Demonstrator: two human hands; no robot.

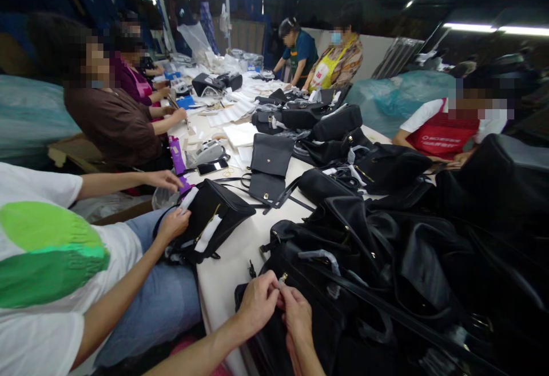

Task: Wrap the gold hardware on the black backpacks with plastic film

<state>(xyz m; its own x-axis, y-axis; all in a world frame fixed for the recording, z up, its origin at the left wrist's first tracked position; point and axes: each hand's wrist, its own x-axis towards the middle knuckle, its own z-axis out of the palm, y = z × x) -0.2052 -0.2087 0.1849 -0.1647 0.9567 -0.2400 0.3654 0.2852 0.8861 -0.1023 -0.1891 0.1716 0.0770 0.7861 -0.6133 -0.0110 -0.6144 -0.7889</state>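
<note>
A black bag (319, 284) lies at the table's near edge, under my two hands. My left hand (259, 302) is closed, thumb and forefinger pinched at a small gold fitting (283, 278) on this bag. From the other side, my right hand (298, 313) pinches the same spot, its fingertips touching those of my left. Something pale, perhaps wrapping, shows between the fingertips, too small to make out. A handle in clear plastic wrap (319, 256) curves just beyond my hands.
Black bags (412, 262) are heaped to the right. On the left, a co-worker's hand (174, 224) holds white wrapping on another black bag (227, 207). A flat black backpack (270, 162), a phone (213, 166) and a tape dispenser (210, 152) lie further up the table. Several other people work around it.
</note>
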